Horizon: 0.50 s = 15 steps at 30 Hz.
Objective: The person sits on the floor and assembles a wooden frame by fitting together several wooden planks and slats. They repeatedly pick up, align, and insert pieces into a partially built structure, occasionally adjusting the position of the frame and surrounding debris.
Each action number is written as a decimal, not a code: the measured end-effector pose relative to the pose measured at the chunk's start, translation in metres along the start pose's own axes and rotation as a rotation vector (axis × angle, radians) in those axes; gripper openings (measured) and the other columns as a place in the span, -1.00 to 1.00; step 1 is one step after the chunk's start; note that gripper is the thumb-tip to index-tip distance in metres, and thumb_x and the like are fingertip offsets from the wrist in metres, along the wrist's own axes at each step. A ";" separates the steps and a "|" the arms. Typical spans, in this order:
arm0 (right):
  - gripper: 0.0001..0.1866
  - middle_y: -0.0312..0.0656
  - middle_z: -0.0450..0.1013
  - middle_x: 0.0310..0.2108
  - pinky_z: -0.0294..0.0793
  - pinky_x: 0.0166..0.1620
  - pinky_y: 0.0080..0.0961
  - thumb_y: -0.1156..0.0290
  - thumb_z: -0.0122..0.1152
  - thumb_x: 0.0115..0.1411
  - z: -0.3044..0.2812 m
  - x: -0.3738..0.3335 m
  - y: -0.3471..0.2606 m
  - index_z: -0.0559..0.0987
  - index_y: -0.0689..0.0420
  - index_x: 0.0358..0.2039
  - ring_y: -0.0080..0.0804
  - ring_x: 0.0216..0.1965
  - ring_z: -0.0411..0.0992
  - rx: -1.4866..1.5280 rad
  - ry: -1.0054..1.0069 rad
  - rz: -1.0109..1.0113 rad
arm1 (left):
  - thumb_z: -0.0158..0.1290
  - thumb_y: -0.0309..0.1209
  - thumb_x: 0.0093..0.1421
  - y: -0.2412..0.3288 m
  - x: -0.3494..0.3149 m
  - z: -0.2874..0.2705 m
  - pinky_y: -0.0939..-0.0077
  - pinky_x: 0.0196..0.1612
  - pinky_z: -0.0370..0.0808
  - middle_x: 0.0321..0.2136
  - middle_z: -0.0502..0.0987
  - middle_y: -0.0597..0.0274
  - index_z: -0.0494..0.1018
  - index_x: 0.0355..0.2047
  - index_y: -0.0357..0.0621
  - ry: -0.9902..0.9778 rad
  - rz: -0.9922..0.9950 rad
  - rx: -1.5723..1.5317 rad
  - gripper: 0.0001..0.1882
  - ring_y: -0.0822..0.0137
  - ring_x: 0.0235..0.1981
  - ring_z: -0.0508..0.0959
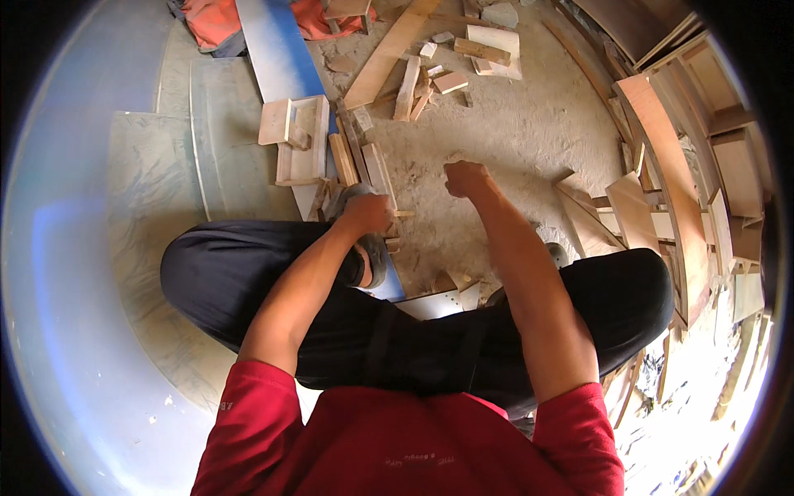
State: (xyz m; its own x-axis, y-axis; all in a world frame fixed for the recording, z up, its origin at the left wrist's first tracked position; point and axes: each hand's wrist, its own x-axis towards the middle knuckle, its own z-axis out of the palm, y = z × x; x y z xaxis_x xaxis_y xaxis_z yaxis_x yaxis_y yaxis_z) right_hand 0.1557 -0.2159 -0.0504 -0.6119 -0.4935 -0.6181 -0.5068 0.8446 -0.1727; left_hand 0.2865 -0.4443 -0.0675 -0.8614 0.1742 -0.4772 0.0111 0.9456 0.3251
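My left hand (374, 213) is closed above my left shoe, beside a narrow wooden board (379, 175). A short pale wood end (404, 214) shows just right of its fingers; I cannot tell whether the hand grips it. Farther right, my right hand (466, 178) is curled into a fist over the dusty floor, and whatever it may hold is hidden. Left of the board lie wooden strips (342, 159) and a shallow wooden frame (318, 157), with a small wooden piece (277, 122) standing on it.
Wood offcuts (407, 87) and a long plank (385, 58) lie on the floor ahead. A blue-and-white board (281, 50) runs away at the left, near an orange cloth (217, 23). Curved boards (662, 165) and wooden panels (633, 207) crowd the right side.
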 end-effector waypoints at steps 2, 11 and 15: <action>-0.69 -0.12 0.50 -0.16 0.47 -0.10 -0.23 0.24 0.06 0.13 0.012 -0.004 0.012 0.48 0.07 -0.13 -0.17 -0.07 0.45 0.013 -0.003 0.043 | -0.05 -0.38 0.08 -0.009 0.016 0.002 0.11 -0.24 0.46 -0.36 0.53 -0.12 0.45 -0.37 -0.24 -0.039 -0.064 0.072 -0.80 -0.06 -0.28 0.53; -0.62 -0.11 0.48 -0.12 0.45 -0.05 -0.21 0.22 0.04 0.15 0.063 -0.023 0.041 0.45 0.04 -0.03 -0.15 -0.05 0.44 0.077 -0.150 0.133 | -0.05 -0.44 0.11 0.000 0.030 0.021 0.03 0.04 0.30 -0.22 0.50 -0.06 0.47 -0.25 -0.27 -0.045 -0.057 0.245 -0.77 0.01 -0.07 0.44; -0.61 -0.10 0.47 -0.09 0.44 -0.03 -0.22 0.21 0.04 0.14 0.082 -0.020 0.052 0.44 0.02 -0.01 -0.14 -0.02 0.42 0.080 -0.190 0.144 | -0.09 -0.38 0.16 0.014 0.052 0.028 -0.15 0.21 0.02 -0.06 0.44 -0.03 0.46 -0.16 -0.25 -0.268 -0.015 0.233 -0.71 0.03 0.09 0.31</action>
State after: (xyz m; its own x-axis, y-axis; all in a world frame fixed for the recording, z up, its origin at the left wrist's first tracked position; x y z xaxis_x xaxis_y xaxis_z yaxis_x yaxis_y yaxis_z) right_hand 0.1916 -0.1446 -0.1101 -0.5456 -0.3251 -0.7724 -0.3682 0.9210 -0.1276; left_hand 0.2564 -0.4148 -0.1106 -0.6986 0.1969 -0.6879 0.1418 0.9804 0.1366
